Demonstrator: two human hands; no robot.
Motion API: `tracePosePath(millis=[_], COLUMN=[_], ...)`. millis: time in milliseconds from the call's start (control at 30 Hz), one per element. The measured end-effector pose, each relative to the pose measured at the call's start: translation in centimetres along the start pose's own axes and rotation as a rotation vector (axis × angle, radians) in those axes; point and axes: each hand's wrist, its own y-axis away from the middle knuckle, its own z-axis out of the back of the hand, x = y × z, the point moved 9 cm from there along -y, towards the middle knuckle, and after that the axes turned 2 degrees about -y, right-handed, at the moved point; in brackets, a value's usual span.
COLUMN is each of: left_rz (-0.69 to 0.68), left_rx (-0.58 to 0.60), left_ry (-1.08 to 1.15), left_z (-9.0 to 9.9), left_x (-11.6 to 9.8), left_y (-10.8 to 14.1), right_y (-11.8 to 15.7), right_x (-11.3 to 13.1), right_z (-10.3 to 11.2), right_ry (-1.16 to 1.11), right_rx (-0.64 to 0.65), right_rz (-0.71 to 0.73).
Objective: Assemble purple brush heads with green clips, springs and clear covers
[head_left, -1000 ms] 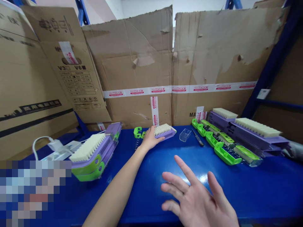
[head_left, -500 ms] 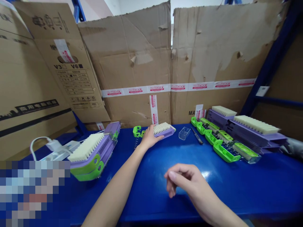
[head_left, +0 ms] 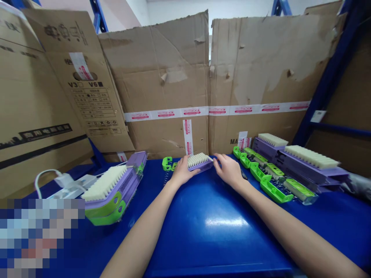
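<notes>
A purple brush head with cream bristles [head_left: 199,162] lies at the back middle of the blue table. My left hand [head_left: 181,172] grips its left end, thumb along the near side and fingers over the bristles. At its right end is my right hand [head_left: 227,168], palm down with fingers loosely bent and apart; whether the fingertips touch the brush head I cannot tell. Bright green parts [head_left: 167,163] and a dark spring lie just left of my left hand. A dark-handled tool [head_left: 244,176] shows partly behind my right wrist.
On the right stand purple brush units [head_left: 311,157] beside a row of green caps [head_left: 274,190] and clear, green-topped pieces [head_left: 301,189]. More brush units [head_left: 107,183] are stacked left, near a white plug and power strip [head_left: 68,183]. Cardboard sheets [head_left: 162,77] wall the back.
My right hand has moved forward from the near middle of the table to the brush head's right end, now covering the small clear cup. My left hand stays on the brush head.
</notes>
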Motion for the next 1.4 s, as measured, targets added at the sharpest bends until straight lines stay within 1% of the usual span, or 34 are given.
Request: tracePosePath(millis=[100,167,267,400,533,633,767,833,900,933,1067,1100,1133,1200,1267,1333,1400], left_rz=[-0.008,-0.011,-0.008,-0.014,-0.022,-0.024,-0.05,-0.083,-0.123,-0.141,-0.171,-0.182,-0.195,-0.237,-0.3,-0.381,-0.458], left_rx=[0.0,-0.003,0.0,0.003,-0.003,-0.006,-0.021,-0.026,-0.031,-0.029,-0.043,-0.056,-0.073,-0.101,-0.123,-0.133,-0.138], left_ry=[-0.003,-0.003,-0.006,-0.019,-0.019,-0.03,-0.045,-0.061,-0.08,-0.085,-0.109,-0.121,-0.134,-0.168,-0.222,-0.284,-0.339], left_z=[0.1,0.1,0.2,0.2,0.2,0.3,0.5,0.6,0.5,0.4,0.3,0.4,0.5,0.8,1.0,1.0,0.9], left_x=[-0.2,-0.3,-0.3,-0.4,-0.3,-0.3,-0.9,-1.3,-1.8,-2.0,-2.3,-2.5,-2.7,-3.3,-3.9,-4.7,-5.2], left_y=[0.1,0.1,0.1,0.1,0.0,0.1,0.2,0.3,0.4,0.5,0.6,0.7,0.8,1.0,1.2,1.5,1.7], right_y=[0.8,1.2,1.3,1.5,1.6,1.5,1.3,1.1,0.8,0.5,-0.2,-0.1,-0.1,0.1,0.2,0.4,0.3], right_x=[0.3,0.4,0.1,-0.9,-1.6,-2.0,-2.3,-2.2,-2.0,-2.1,-3.7,-4.1,-4.3,-4.3,-4.4,-4.3,-3.9], right_z=[-1.7,-2.1,-2.7,-3.6,-4.0,-4.2,-4.9,-5.0,-4.6,-4.0,-0.5,0.0,0.1,-0.6,-2.0,-3.2,-3.4], right_ry=[0.137,0.17,0.229,0.281,0.251,0.175,0.049,-0.01,-0.082,-0.125,-0.254,-0.249,-0.23,-0.182,-0.17,-0.206,-0.276], right_rx=[0.055,0.069,0.096,0.186,0.234,0.261,0.312,0.323,0.299,0.262,-0.032,-0.079,-0.097,-0.054,0.027,0.101,0.13], right_rz=[0.117,0.144,0.139,0.084,0.049,0.019,-0.032,-0.046,-0.057,-0.07,-0.202,-0.225,-0.233,-0.229,-0.252,-0.291,-0.295])
